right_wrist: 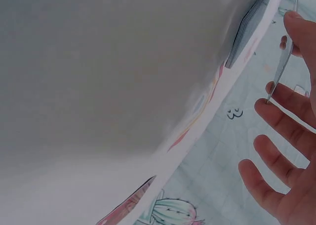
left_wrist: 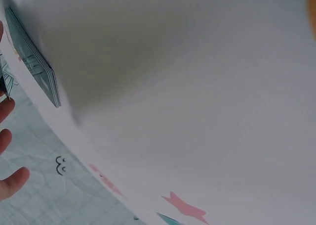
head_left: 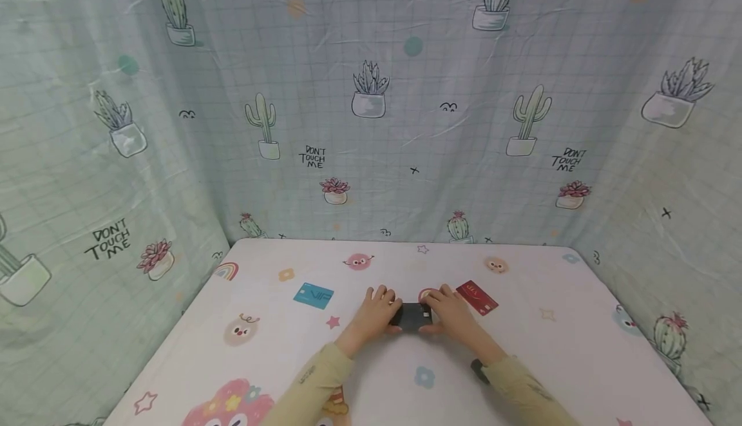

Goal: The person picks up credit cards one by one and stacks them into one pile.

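Observation:
Both hands hold a thin dark card point(head_left: 414, 316) between them over the middle of the table. My left hand point(head_left: 377, 315) pinches its left end, and the right hand point(head_left: 454, 316) its right end, thumbs on the near side. In the right wrist view the card point(right_wrist: 282, 69) shows almost edge-on between thumb and fingertips, with two lower fingers spread apart from it. On the table beneath lies a neat stack of cards point(right_wrist: 244, 34), also visible in the left wrist view as a layered block point(left_wrist: 34, 62). From the head view, this stack is hidden or cannot be told apart.
A blue card marked VIP point(head_left: 313, 296) lies left of the hands, and a red card point(head_left: 478, 298) lies just right of them. The white table point(head_left: 522, 348) has printed cartoon figures. A cactus-print cloth point(head_left: 406, 129) hangs behind and at both sides.

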Action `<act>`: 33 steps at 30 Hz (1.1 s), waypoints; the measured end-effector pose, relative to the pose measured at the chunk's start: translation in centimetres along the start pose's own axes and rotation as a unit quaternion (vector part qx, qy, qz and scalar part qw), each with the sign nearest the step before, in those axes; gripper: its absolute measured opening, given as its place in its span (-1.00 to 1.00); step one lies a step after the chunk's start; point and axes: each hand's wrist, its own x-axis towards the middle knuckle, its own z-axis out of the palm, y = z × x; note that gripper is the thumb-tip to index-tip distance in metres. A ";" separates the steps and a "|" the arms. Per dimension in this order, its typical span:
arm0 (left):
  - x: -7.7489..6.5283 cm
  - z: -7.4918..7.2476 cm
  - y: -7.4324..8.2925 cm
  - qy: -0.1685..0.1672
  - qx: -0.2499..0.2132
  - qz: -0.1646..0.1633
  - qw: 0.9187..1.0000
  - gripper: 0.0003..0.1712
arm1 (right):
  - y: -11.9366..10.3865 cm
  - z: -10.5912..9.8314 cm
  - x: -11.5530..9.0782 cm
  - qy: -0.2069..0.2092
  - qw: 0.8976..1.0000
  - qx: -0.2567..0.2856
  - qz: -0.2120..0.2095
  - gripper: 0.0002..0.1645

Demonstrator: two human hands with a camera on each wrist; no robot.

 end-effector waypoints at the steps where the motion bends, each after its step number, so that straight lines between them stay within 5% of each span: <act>1: 0.0 0.1 -0.1 -0.001 0.001 -0.001 1.000 -0.38 | -0.1 0.0 0.1 -0.008 1.000 0.003 0.005 -0.35; 11: 0.1 1.1 -1.0 -0.017 0.000 -0.005 1.000 -0.40 | -0.3 0.9 1.6 -0.069 0.997 0.013 0.032 -0.36; 19: -0.1 1.4 -1.6 -0.032 -0.047 -0.011 0.998 -0.44 | -0.1 1.5 1.9 -0.082 0.996 0.016 0.018 -0.34; 33: -0.3 2.2 -1.9 -0.029 -0.040 -0.009 0.999 -0.44 | 0.2 1.7 2.0 -0.103 0.994 0.042 0.013 -0.37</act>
